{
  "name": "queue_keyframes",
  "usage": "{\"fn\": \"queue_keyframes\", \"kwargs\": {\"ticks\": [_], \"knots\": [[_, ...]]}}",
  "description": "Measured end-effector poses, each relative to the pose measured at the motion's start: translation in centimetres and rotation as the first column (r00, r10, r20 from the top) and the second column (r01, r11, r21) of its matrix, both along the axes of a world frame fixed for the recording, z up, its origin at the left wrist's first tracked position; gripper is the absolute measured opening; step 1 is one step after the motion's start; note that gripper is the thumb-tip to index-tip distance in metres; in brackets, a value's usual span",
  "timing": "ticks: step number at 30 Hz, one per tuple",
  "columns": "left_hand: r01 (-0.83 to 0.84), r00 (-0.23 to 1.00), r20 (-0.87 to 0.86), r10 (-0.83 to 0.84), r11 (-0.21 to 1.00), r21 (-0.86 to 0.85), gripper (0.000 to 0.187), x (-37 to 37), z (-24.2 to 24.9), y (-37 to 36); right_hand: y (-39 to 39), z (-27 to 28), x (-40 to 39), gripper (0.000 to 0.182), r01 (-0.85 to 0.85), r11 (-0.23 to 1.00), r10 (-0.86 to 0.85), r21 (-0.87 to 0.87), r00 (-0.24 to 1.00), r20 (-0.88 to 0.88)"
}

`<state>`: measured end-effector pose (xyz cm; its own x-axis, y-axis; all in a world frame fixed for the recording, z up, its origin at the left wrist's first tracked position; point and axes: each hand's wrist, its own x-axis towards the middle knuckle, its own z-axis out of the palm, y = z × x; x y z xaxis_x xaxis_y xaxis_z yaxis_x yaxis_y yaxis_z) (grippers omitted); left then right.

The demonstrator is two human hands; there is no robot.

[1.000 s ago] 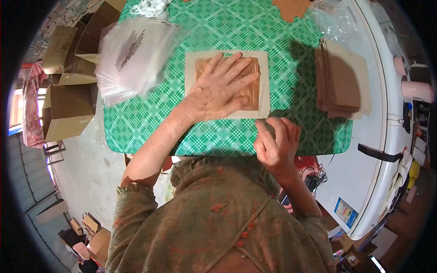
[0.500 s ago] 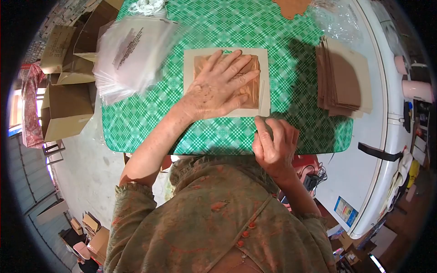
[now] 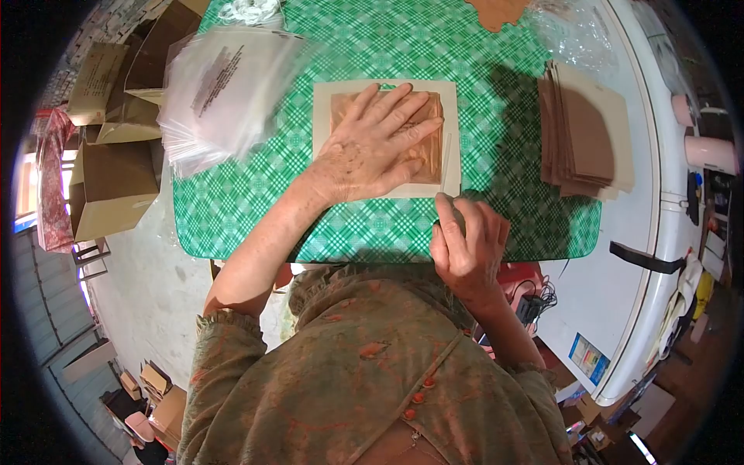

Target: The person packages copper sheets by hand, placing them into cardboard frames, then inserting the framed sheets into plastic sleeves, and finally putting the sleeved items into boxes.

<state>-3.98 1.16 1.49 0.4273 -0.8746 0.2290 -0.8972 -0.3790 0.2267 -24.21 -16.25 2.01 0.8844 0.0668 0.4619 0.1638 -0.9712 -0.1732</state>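
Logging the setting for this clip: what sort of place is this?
Probably a small home packing workshop: a stack of clear plastic bags, open cardboard boxes on the floor, and piled brown card sheets on a checked tablecloth.

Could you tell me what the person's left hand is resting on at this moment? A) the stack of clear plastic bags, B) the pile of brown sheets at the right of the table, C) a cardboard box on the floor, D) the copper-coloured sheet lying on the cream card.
D: the left hand lies flat, fingers spread, on the copper-coloured sheet on the cream card, away from the plastic bags and the brown sheets.
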Motion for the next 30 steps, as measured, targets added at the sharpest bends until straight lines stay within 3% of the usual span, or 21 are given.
{"fn": "queue_keyframes", "kwargs": {"ticks": [10, 16, 19, 25, 30], "knots": [[0.008, 1.0, 0.0, -0.008, 1.0, 0.02, 0.069, 0.0, 0.3, 0.1, 0.1, 0.0, -0.3, 0.06, 0.063, 0.998, -0.064, -0.013, 0.994, -0.089], [0.011, 1.0, -0.01, -0.011, 1.0, 0.007, 0.07, 0.1, 0.3, 0.2, 0.8, 1.1, 0.1, 0.07, 0.138, 0.982, -0.156, -0.129, 0.978, -0.137], [0.014, 1.0, -0.015, -0.014, 1.0, 0.002, 0.07, 0.0, 0.3, 0.2, 0.5, 1.2, 0.4, 0.064, 0.098, 0.992, -0.109, -0.081, 0.982, -0.151], [0.014, 1.0, 0.002, -0.014, 1.0, 0.004, 0.069, 0.2, 0.1, 0.3, -1.8, 1.2, -0.1, 0.052, -0.057, 0.997, 0.057, 0.045, 0.998, 0.006], [0.018, 1.0, -0.003, -0.018, 1.0, 0.004, 0.07, 0.1, 0.3, 0.2, -3.0, 1.9, 4.1, 0.055, 0.07, 0.996, -0.075, -0.059, 0.993, -0.092]]}}
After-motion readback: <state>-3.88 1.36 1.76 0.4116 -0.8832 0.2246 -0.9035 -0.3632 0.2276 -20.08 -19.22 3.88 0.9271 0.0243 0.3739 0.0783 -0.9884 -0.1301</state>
